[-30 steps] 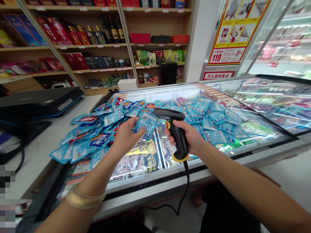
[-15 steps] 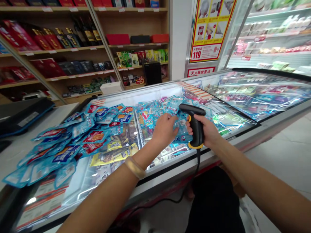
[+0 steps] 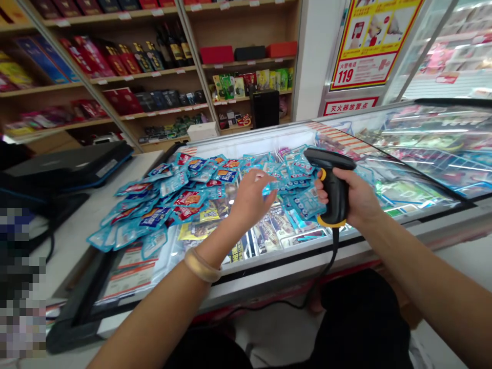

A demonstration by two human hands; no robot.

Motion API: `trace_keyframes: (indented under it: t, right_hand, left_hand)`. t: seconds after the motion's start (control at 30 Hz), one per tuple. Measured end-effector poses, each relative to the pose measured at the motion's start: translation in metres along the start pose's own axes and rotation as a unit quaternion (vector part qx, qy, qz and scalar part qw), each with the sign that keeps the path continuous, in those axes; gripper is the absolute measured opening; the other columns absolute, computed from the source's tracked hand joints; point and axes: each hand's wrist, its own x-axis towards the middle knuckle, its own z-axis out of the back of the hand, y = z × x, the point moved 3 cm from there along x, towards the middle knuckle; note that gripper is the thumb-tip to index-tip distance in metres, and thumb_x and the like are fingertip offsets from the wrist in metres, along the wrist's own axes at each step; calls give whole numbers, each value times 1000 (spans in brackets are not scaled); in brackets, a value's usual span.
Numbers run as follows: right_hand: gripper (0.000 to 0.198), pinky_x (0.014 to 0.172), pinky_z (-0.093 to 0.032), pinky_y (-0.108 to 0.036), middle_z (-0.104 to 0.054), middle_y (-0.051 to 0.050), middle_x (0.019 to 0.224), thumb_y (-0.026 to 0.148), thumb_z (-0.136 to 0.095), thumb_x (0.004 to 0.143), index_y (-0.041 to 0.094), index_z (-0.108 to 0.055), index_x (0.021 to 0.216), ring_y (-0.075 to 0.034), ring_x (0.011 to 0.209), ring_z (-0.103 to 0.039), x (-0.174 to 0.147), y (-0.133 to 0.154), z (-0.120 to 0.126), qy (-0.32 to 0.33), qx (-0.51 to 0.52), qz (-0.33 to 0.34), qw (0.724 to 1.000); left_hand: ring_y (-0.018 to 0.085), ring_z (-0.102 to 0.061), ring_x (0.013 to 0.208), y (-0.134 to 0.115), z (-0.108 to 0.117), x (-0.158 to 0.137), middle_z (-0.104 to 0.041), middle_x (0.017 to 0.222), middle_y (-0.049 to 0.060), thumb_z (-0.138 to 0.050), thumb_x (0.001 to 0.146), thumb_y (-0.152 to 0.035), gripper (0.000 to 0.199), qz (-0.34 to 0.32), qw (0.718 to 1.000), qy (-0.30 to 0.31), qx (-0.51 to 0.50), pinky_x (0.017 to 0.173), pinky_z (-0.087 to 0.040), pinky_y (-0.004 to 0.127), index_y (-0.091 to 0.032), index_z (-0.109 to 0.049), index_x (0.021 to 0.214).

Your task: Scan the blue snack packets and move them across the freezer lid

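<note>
My right hand [image 3: 359, 197] grips a black barcode scanner [image 3: 338, 192] with yellow trim by its handle, upright over the glass-topped freezer. A dark cord hangs from its base. To its left, my left hand [image 3: 251, 197] hovers above the packets with thumb and fingers apart, and nothing shows in it. A gold-coloured bangle [image 3: 202, 265] circles the left wrist. Under and beside the scanner lies a pile of light-blue snack packets [image 3: 307, 202]. Another heap of blue packets [image 3: 154, 218], with red and dark-blue labels, spreads over the freezer's left end.
The freezer [image 3: 265, 266] runs across in front of me, with yellow and other packs under its glass. A dark flat device [image 3: 77, 164] stands on the counter at left. Shelves of boxes and bottles [image 3: 169, 51] line the back, with a 119 poster [image 3: 369, 56] to their right.
The view has turned left, so the scene sits further right. My left hand has moved left, away from the scanner and the packets near it. My right hand still holds the scanner.
</note>
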Motion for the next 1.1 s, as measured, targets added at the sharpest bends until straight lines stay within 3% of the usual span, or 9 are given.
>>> trace_keyframes:
  t: [0.1, 0.23, 0.37, 0.5, 0.7, 0.77, 0.9, 0.97, 1.1]
  right_hand:
    - [22, 44, -43, -22, -59, -1, 67, 36, -67, 73, 17, -61, 82, -11, 52, -50, 4, -9, -34, 41, -5, -12, 999]
    - [19, 46, -43, -22, -61, -1, 66, 35, -63, 77, 17, -60, 82, -11, 51, -52, 10, -39, -89, 113, -14, -84, 990]
    - [16, 45, -43, -22, -61, -1, 62, 31, -58, 80, 16, -61, 82, -11, 48, -52, 14, -76, -131, 170, -18, -153, 973]
    - [17, 44, -43, -21, -61, -2, 62, 30, -57, 81, 14, -61, 79, -10, 47, -53, 18, -103, -138, 165, -46, -194, 966]
    - [19, 45, -43, -20, -59, -1, 64, 34, -62, 79, 15, -61, 82, -9, 48, -51, 23, -111, -120, 161, -24, -220, 962]
    - [22, 46, -43, -20, -60, -1, 65, 35, -64, 77, 15, -62, 83, -9, 49, -51, 24, -109, -119, 165, -21, -217, 962]
    - [24, 46, -44, -20, -60, -1, 67, 37, -64, 76, 15, -63, 85, -9, 50, -51, 22, -107, -120, 178, -20, -205, 962]
    - [24, 47, -44, -21, -60, -1, 68, 38, -65, 76, 16, -63, 86, -9, 50, -51, 21, -104, -120, 182, -22, -201, 962]
    - [26, 47, -44, -21, -60, -1, 67, 39, -68, 74, 15, -63, 84, -9, 50, -52, 18, -98, -120, 194, -38, -178, 964]
  left_hand:
    - [23, -61, 106, 36, 37, -10, -66, 109, 10, -61, 86, -24, 21, 65, 997, -17, 39, 97, -49, 41, -19, -69, 104]
    - [25, -62, 107, 83, 83, -28, -69, 108, 10, -61, 83, -29, 27, 172, 980, -1, 104, 98, -49, 39, -17, -71, 106]
    - [29, -61, 110, 106, 95, -52, -66, 114, 14, -65, 80, -43, 48, 248, 952, 65, 169, 100, -47, 40, -15, -67, 119]
    - [30, -62, 105, 109, 81, -67, -64, 115, 16, -59, 83, -48, 49, 258, 930, 136, 224, 94, -49, 41, -14, -66, 117]
    - [28, -65, 102, 112, 83, -68, -69, 109, 13, -56, 82, -24, 30, 251, 931, 151, 219, 89, -50, 37, -18, -69, 109]
    - [28, -66, 100, 114, 92, -67, -71, 106, 11, -53, 84, -23, 29, 264, 938, 106, 200, 89, -50, 36, -19, -71, 106]
    - [24, -67, 95, 109, 111, -66, -73, 99, 9, -50, 88, -32, 30, 278, 948, -129, 81, 90, -49, 35, -17, -72, 100]
    - [20, -66, 81, 109, 112, -68, -72, 85, 6, -55, 85, -39, 29, 320, 924, -204, -53, 78, -52, 31, -16, -71, 90]
    - [16, -62, 61, 109, 99, -69, -66, 67, 0, -72, 70, -42, 28, 431, 829, -209, -288, 55, -48, 24, -16, -67, 81]
